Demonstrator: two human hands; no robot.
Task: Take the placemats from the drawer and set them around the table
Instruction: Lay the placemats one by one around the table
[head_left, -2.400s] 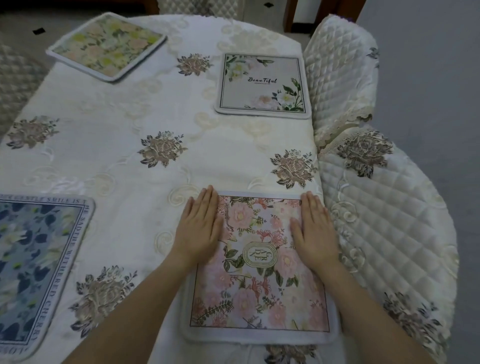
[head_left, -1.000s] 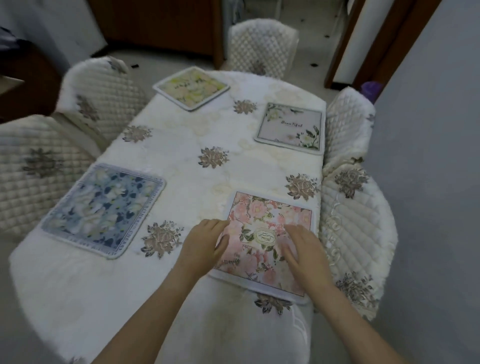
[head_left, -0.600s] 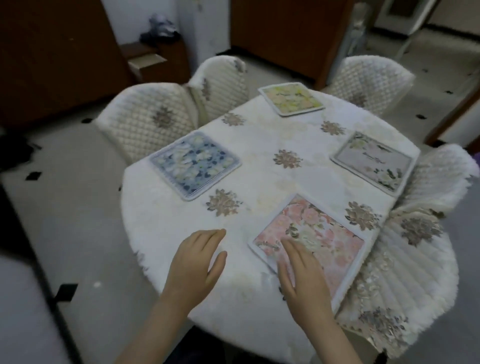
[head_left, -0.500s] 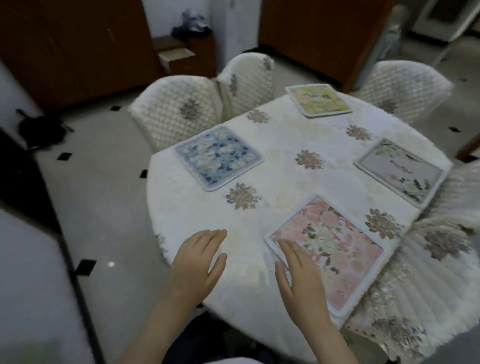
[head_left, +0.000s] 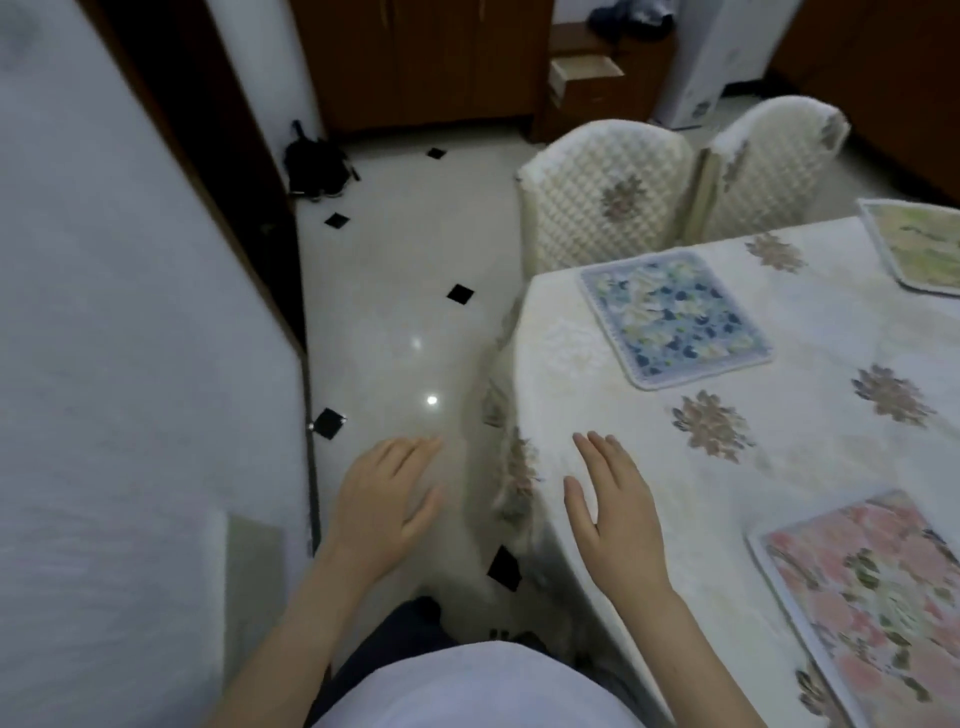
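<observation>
both hands have been lifted off the pink placemat (head_left: 872, 597) since the earlier frames, and the view has been swung left toward the floor and wall. left hand (head_left: 382, 501) is seen over the tiled floor (head_left: 405, 322), clear of the table edge, fingers spread and relaxed, nothing gripped. right hand (head_left: 615, 506) is seen over the near corner of the table (head_left: 810, 467), palm down, fingers extended and slightly fanned, nothing gripped; contact with the cloth cannot be told.

pink placemat is laid flat at the near right of the table, partly cut off by the frame edge, well apart from the right hand. blue placemat (head_left: 675, 317) is laid flat at the far left side of the table, in front of a quilted chair (head_left: 602, 202). yellow-green placemat (head_left: 919, 241) is seen at the far right, cropped by the frame. a fourth mat is not in view in the current frame.

table is covered with a cream embroidered tablecloth (head_left: 571, 358) with brown floral motifs, draped over the edge. a second quilted chair (head_left: 769, 171) is set beside the first, both backs upright. an open drawer (head_left: 584, 70) is seen in dark wood furniture at the back. a dark bag (head_left: 314, 166) is lying on the floor near the wall (head_left: 119, 364). heavy motion blur across the frame; fine detail on the mats cannot be read.
</observation>
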